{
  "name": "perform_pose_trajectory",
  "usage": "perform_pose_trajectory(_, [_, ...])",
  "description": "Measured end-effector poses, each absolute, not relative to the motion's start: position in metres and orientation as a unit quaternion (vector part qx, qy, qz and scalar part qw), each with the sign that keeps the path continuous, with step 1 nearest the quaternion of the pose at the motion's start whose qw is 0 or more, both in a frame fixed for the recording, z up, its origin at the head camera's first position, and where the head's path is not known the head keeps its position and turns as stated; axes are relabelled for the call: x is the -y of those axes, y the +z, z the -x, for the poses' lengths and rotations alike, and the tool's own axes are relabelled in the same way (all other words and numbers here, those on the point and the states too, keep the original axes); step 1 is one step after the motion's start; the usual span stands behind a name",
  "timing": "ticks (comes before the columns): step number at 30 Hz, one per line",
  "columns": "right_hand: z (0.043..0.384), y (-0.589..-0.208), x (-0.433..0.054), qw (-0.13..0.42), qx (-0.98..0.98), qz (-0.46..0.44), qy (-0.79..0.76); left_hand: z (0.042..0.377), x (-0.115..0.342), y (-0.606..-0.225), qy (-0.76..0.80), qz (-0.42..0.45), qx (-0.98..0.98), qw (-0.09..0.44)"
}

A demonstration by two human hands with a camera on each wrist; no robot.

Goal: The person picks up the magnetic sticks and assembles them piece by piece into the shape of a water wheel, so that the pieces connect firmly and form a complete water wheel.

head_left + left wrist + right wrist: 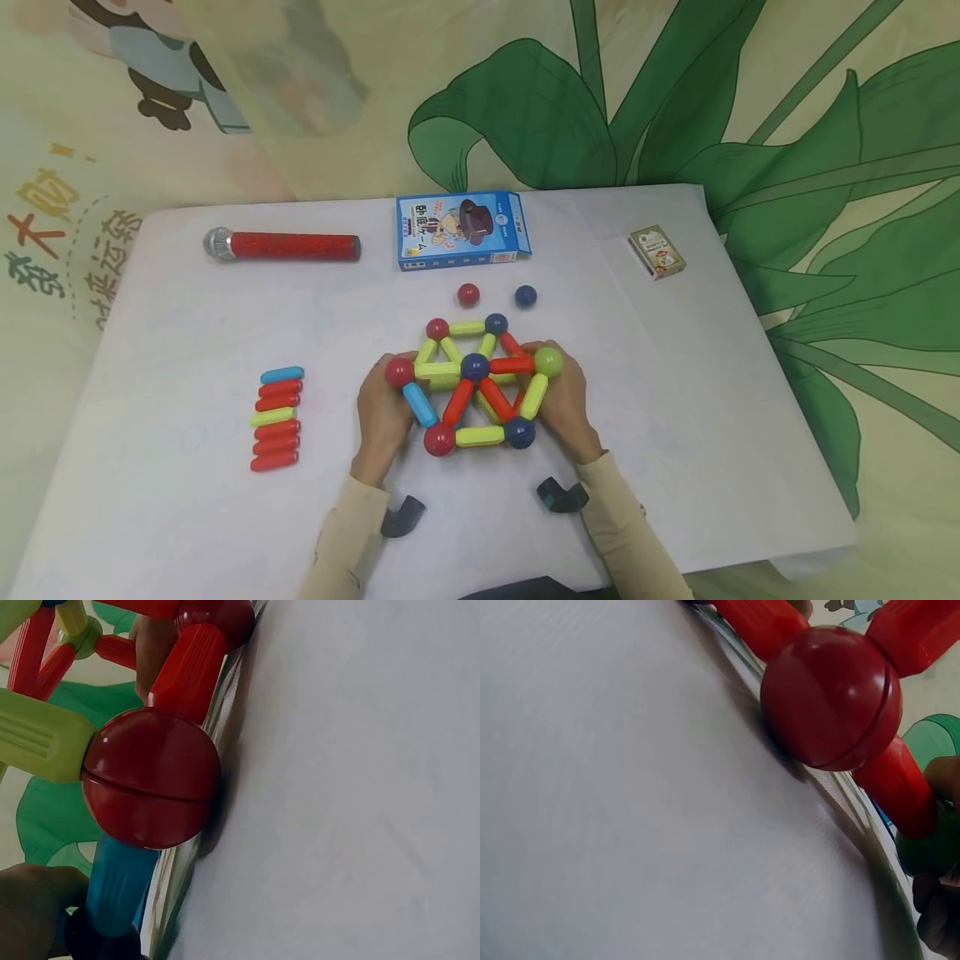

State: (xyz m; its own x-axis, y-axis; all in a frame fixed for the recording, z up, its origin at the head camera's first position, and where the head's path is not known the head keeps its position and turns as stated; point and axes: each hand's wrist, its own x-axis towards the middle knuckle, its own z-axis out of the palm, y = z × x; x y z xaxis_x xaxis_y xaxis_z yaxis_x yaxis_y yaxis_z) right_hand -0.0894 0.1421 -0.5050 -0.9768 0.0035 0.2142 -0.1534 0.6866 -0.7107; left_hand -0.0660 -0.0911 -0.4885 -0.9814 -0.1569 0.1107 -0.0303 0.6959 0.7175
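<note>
In the head view a ball-and-rod toy structure (480, 436) is between both hands at the middle of the table. Red, dark blue and green balls join its yellow-green, red and blue rods. My left hand (381, 417) grips the left side by the red ball (400, 372); in the left wrist view, a fingertip (41, 900) lies beside a blue rod (120, 889). Curled round the right side, my right hand (567, 408) is by the light green ball (549, 362). The right wrist view has its fingers (946, 780) at a green ball (934, 844). Parts of the fingers are hidden behind the structure.
Several loose rods (276, 429) lie in a column at the left. Behind the structure are a loose red ball (468, 295) and a dark blue ball (526, 296). A red microphone-shaped tube (292, 247), a blue box (461, 232) and a small card box (657, 252) lie farther back.
</note>
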Motion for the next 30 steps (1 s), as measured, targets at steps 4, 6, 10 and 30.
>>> perform_pose_trajectory(4, [0.094, -0.505, -0.14, 0.147, 0.904, -0.066, 0.396, 0.071, 0.092, -0.486, -0.395, -0.023, 0.911, 0.121])
perform_pose_trajectory(6, [0.098, -0.504, -0.138, 0.174, 0.897, -0.079, 0.398, 0.075, 0.093, -0.485, -0.396, -0.008, 0.907, 0.143])
perform_pose_trajectory(10, [0.105, -0.5, -0.134, 0.219, 0.883, -0.101, 0.403, 0.084, 0.095, -0.483, -0.395, 0.012, 0.901, 0.178])
perform_pose_trajectory(30, [0.103, -0.488, -0.13, 0.319, 0.832, -0.168, 0.422, 0.083, 0.103, -0.482, -0.396, 0.095, 0.877, 0.255])
